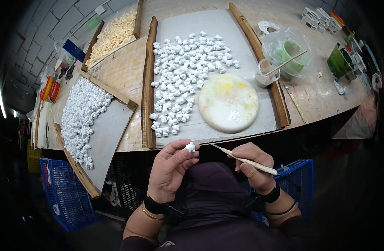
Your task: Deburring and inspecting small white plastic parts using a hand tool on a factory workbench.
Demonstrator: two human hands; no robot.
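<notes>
Between the thumb and fingers of my left hand point(170, 165) is a small white figurine point(190, 147), held up just off the table's front edge. My right hand point(256, 163) grips a fine-tipped paintbrush point(254, 164) with a pale, blotched handle. Its thin tip points left toward the figurine, with a small gap between them. Beyond my hands a round whitish palette disc point(213, 109), smeared with yellow and dabs of white, lies on a grey board point(192, 19). Many more white figurines point(192, 58) are spread over that board, left of and behind the disc.
Wooden strips point(149, 83) edge the board. At left, a tilted tray point(110, 138) holds a heap of white pieces; behind it lie cream-coloured pieces point(114, 35). A cup with a stick point(265, 75) and a green bowl point(293, 54) stand at right. Blue crates point(66, 192) sit below.
</notes>
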